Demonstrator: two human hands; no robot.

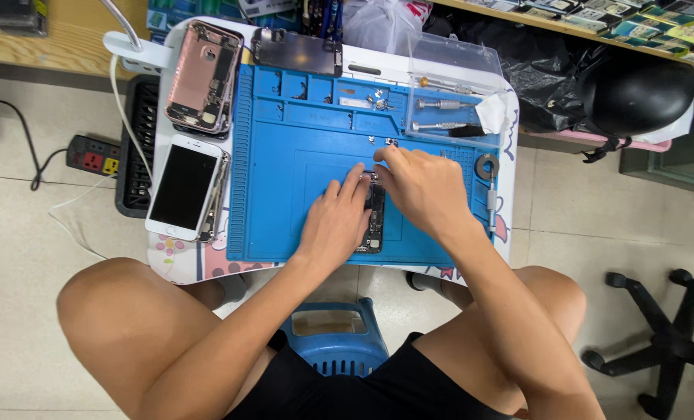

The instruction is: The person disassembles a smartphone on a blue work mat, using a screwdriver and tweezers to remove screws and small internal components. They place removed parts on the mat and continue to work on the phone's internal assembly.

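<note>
**Opened phone part under both hands on the mat**

Head view: at the mat's centre, the left hand (337, 222) steadies a dark, narrow opened phone part (374, 225) while the right hand's (421, 187) grip pinches narrowly at its 12 o'clock end. It lies on the ribbed blue silicone mat (284, 179); tiny screws (378, 99) sit out at 12 o'clock, a glossy white phone (183, 187) at 9 o'clock.

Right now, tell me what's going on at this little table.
A seated person works on a small dark phone part lying on a blue mat. The left hand steadies it; the right hand pinches at its top end. A white phone and an opened phone lie to the left.
</note>
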